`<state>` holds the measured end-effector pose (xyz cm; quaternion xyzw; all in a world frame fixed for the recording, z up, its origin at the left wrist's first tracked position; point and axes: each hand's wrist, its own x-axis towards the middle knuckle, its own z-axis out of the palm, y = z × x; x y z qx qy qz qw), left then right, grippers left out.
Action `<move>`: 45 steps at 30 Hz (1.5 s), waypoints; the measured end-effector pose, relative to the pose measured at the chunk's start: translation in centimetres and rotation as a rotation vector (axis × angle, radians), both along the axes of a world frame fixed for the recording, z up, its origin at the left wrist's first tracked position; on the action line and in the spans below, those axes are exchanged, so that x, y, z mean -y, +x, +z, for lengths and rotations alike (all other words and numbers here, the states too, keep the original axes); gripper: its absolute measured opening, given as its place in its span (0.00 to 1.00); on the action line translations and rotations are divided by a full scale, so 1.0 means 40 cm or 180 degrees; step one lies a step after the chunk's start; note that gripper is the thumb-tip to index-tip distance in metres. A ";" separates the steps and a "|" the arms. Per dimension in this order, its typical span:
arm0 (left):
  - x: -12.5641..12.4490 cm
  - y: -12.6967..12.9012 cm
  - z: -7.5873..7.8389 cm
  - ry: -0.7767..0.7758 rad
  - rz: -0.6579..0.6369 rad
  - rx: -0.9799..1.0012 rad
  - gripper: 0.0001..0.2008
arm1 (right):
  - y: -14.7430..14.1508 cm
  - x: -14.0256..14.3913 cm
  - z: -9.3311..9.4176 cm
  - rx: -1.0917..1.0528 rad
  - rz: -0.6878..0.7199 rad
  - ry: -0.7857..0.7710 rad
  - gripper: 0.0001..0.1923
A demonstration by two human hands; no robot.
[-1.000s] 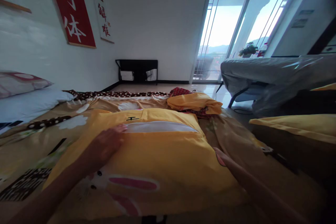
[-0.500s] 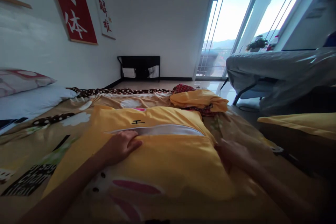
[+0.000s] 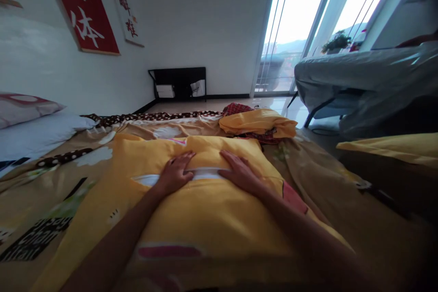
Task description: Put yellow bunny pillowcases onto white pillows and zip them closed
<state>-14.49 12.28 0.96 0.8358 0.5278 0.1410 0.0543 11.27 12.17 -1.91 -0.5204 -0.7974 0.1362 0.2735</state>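
Observation:
A yellow pillow (image 3: 219, 210) with pink printed shapes lies across the bed in front of me. Its case has a long slit, and a white inner pillow (image 3: 207, 173) shows through it. My left hand (image 3: 175, 174) rests on the case at the slit, left of the middle, palm down with fingers stretched out. On the other side my right hand (image 3: 241, 171) lies flat over the slit, its fingers spread and pointing away from me. Both hands touch the fabric, and neither grips anything that I can see.
A crumpled yellow cloth (image 3: 260, 122) lies past the pillow's far right corner. White and patterned pillows (image 3: 30, 109) are at the far left. The bed sheet (image 3: 92, 157) surrounds the pillow. At the right stand a plastic-covered table (image 3: 342, 70) and another yellow fabric edge (image 3: 393, 146).
My right hand has moved from the pillow's right side inward onto the slit. My left hand has shifted slightly forward and right. Less of the white inner pillow shows.

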 end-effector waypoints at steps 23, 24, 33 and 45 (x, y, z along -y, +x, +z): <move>0.064 -0.290 -0.058 0.0569 0.1404 -0.0285 0.29 | 0.197 0.010 -0.083 0.0655 -0.1276 -0.0347 0.31; 0.066 -0.287 -0.059 0.0593 0.1392 -0.0246 0.30 | 0.198 0.010 -0.082 0.0668 -0.1274 -0.0349 0.32; 0.070 -0.284 -0.066 0.0629 0.1336 0.0216 0.33 | 0.199 0.010 -0.085 0.0699 -0.1308 -0.0287 0.30; 0.049 -0.347 0.329 0.0793 0.0938 0.1432 0.26 | 0.187 0.016 0.323 0.0685 -0.1571 0.0937 0.31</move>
